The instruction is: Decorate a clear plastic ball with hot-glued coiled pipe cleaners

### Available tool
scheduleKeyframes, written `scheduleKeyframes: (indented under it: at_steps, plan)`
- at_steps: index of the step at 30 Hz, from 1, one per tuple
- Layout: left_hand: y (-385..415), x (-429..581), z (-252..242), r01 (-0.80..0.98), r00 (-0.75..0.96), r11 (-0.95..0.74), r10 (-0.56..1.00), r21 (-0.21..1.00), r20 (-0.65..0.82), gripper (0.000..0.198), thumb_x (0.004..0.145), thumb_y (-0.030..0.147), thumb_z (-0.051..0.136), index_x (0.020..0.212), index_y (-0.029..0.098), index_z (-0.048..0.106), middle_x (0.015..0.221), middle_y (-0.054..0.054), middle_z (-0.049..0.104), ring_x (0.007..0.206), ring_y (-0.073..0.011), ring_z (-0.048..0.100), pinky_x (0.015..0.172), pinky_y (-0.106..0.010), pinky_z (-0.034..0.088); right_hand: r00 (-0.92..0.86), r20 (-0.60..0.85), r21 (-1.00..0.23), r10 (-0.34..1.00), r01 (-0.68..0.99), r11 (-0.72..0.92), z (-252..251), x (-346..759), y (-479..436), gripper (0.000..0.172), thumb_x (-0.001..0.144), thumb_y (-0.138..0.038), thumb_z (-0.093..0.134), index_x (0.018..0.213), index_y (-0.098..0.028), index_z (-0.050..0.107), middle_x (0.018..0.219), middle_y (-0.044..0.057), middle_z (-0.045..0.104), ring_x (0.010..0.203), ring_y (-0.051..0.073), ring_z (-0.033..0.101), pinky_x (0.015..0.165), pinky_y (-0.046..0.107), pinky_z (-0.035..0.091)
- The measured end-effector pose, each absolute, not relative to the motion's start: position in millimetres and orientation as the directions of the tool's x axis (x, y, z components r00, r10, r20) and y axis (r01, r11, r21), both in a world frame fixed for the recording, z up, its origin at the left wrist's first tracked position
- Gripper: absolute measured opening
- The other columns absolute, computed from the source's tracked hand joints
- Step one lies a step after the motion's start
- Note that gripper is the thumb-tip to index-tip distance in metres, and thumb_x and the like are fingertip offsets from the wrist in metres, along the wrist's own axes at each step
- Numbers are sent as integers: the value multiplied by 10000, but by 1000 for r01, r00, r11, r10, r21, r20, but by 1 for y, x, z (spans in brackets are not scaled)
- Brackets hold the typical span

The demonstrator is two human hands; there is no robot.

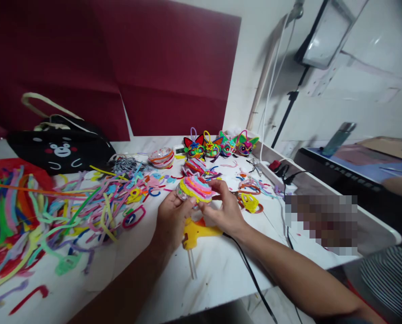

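Both my hands hold a small round ball wrapped in coloured pipe cleaners (196, 188), yellow, pink, blue and orange bands over a clear shell. My left hand (171, 217) grips its left side with fingers curled. On the ball's right side my right hand (225, 208) pinches it with thumb and fingers. A yellow glue gun (196, 231) lies on the white table (217, 270) just under my hands, its black cord (251, 276) running toward the front edge.
A heap of loose pipe cleaners (52, 211) covers the left of the table. A black bear-face bag (60, 148) sits behind it. Several finished colourful animal heads (221, 145) line the far edge. A power strip (275, 173) and a blurred patch lie right.
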State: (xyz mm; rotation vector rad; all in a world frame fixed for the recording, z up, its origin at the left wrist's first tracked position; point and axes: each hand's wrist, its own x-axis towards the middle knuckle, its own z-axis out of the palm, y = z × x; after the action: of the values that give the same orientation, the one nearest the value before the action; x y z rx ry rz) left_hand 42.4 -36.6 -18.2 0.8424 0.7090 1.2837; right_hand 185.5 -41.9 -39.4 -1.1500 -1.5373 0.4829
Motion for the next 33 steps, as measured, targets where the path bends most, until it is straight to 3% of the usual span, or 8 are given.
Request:
scheduleKeyframes:
  at_steps: [4, 10, 18, 33]
  plan:
    - [-38, 44, -17, -497, 119, 76, 993, 864, -19, 467, 613, 149, 769, 1041, 139, 584, 921, -72, 735, 835, -222, 707, 710, -294, 551, -18, 752, -516, 659, 605, 606, -35, 185, -47, 328, 759, -257, 655, 1063, -190, 551, 1112, 114, 599, 1048, 243, 581, 887, 401, 509]
    - [-39, 46, -17, -447, 76, 29, 997, 894, 6, 475, 587, 154, 788, 1016, 144, 584, 898, -54, 726, 781, -202, 696, 669, -290, 540, -129, 862, -258, 490, 722, 642, -33, 183, -50, 133, 819, -204, 591, 947, -174, 606, 992, 104, 605, 946, 229, 569, 808, 372, 492]
    - [-38, 48, -18, -402, 12, -32, 999, 915, 40, 390, 572, 150, 818, 883, 153, 582, 667, 39, 655, 523, -95, 564, 498, -190, 433, -259, 875, -59, 410, 782, 621, -38, 186, -48, 116, 887, -225, 545, 893, -149, 633, 868, 75, 601, 830, 201, 516, 723, 352, 404]
    - [-37, 47, -22, -379, -52, -85, 996, 922, 70, 316, 606, 134, 791, 796, 202, 548, 689, 33, 651, 672, -153, 648, 659, -264, 529, -364, 897, 186, 249, 824, 535, -35, 185, -42, 173, 901, -194, 534, 750, -170, 615, 696, 19, 540, 716, 178, 465, 680, 346, 339]
